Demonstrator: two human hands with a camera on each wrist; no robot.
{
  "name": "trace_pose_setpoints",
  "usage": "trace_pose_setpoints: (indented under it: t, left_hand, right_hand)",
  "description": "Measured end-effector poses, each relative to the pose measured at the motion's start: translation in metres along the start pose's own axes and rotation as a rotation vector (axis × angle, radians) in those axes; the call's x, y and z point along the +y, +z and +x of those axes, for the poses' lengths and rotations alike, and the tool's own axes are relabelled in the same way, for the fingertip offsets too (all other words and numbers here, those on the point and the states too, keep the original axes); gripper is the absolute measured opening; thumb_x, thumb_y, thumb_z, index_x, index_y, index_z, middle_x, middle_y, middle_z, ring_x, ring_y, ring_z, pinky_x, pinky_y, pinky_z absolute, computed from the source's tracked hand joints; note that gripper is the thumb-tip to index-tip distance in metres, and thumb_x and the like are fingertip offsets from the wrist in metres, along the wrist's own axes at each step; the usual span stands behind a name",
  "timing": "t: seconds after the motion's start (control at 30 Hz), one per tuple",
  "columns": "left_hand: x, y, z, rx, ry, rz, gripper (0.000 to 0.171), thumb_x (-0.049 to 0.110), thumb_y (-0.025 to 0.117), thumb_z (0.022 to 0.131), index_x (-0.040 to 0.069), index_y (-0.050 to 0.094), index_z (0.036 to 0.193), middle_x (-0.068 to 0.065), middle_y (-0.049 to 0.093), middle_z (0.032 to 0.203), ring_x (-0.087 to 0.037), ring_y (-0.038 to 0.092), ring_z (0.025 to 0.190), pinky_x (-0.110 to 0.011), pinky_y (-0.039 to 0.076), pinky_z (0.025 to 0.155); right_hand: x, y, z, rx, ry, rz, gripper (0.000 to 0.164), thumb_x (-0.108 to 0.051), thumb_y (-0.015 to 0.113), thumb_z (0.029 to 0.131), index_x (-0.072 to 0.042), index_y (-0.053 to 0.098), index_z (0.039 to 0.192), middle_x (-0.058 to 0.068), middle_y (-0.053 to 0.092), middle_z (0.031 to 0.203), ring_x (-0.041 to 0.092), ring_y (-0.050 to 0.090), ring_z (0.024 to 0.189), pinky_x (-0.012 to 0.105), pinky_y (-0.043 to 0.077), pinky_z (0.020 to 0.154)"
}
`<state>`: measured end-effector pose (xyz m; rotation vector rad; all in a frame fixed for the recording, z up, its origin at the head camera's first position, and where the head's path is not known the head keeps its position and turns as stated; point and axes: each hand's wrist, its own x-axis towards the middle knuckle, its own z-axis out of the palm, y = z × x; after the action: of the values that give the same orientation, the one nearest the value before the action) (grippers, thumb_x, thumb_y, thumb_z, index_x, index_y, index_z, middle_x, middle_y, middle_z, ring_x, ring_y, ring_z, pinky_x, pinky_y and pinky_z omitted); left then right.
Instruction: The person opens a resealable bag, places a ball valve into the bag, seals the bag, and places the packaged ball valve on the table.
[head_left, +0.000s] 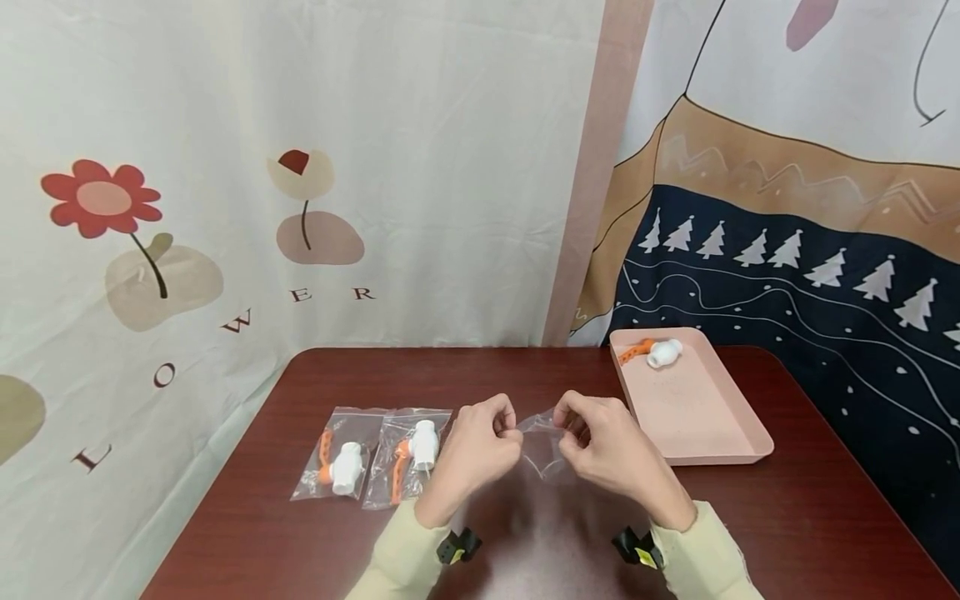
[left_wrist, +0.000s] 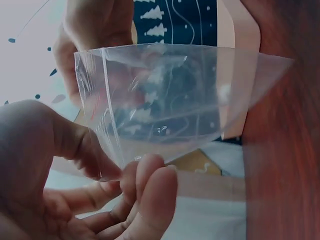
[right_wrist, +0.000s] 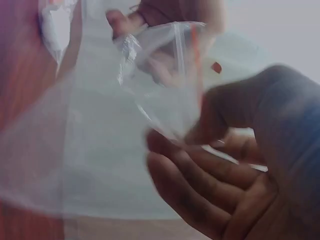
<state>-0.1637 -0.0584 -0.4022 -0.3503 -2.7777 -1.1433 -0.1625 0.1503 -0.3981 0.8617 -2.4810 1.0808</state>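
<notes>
A clear zip-lock bag [head_left: 543,446] hangs between both hands, above the middle of the table. My left hand [head_left: 480,442] pinches one side of it near the zip strip, thumb against fingertips. On the other side, my right hand [head_left: 611,446] pinches the bag's upper edge. In the left wrist view the see-through bag [left_wrist: 165,100] spreads out below its zip line, with nothing visible inside. A red line runs along the bag's mouth [right_wrist: 195,55] in the right wrist view.
Left of my hands lie two zip-lock bags, each holding a white valve-like fitting [head_left: 347,468] [head_left: 424,446] with an orange handle. A pink tray [head_left: 712,408] at the right holds another white fitting [head_left: 664,353] with an orange handle. A printed curtain [head_left: 450,167] hangs behind the table [head_left: 247,508].
</notes>
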Motion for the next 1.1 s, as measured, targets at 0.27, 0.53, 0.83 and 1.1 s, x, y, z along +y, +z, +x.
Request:
trace_pose_setpoints:
  t: [0.27, 0.53, 0.83, 1.1]
  left_hand:
    - [0.0054, 0.0075, -0.001, -0.005, 0.026, -0.107, 0.009, 0.009, 0.063, 0.077, 0.017, 0.06, 0.079, 0.009, 0.056, 0.065, -0.003, 0.051, 0.059, -0.02, 0.043, 0.055]
    - [0.0075, 0.009, -0.0046, 0.054, 0.049, -0.062, 0.017, 0.007, 0.06, 0.074, 0.016, 0.046, 0.071, 0.009, 0.043, 0.058, -0.004, 0.041, 0.054, -0.02, 0.032, 0.049]
    - [0.0056, 0.0062, -0.0037, 0.106, -0.036, -0.012, 0.015, 0.007, 0.055, 0.073, 0.021, 0.052, 0.073, 0.009, 0.045, 0.059, -0.007, 0.044, 0.056, -0.023, 0.035, 0.051]
    - [0.0047, 0.0105, -0.0006, 0.118, -0.042, -0.1, 0.02, 0.013, 0.058, 0.085, 0.028, 0.064, 0.074, 0.011, 0.055, 0.062, -0.005, 0.05, 0.057, -0.022, 0.041, 0.055]
  right_hand:
    - [0.0022, 0.0078, 0.0019, 0.034, 0.068, 0.054, 0.03, 0.009, 0.076, 0.074, -0.014, 0.065, 0.09, -0.005, 0.063, 0.077, 0.003, 0.057, 0.066, 0.021, 0.053, 0.059]
    - [0.0047, 0.0058, 0.0002, 0.107, 0.168, -0.057, 0.034, 0.013, 0.065, 0.074, -0.014, 0.068, 0.094, -0.002, 0.063, 0.086, 0.007, 0.055, 0.073, 0.022, 0.051, 0.065]
    - [0.0022, 0.0029, 0.0003, 0.053, 0.156, -0.106, 0.035, 0.009, 0.064, 0.074, -0.017, 0.074, 0.094, -0.006, 0.067, 0.086, 0.006, 0.055, 0.073, 0.023, 0.047, 0.067]
    - [0.0006, 0.0037, 0.0006, 0.034, 0.209, -0.059, 0.032, 0.006, 0.06, 0.08, -0.018, 0.075, 0.096, -0.004, 0.071, 0.089, 0.002, 0.044, 0.057, 0.023, 0.043, 0.058]
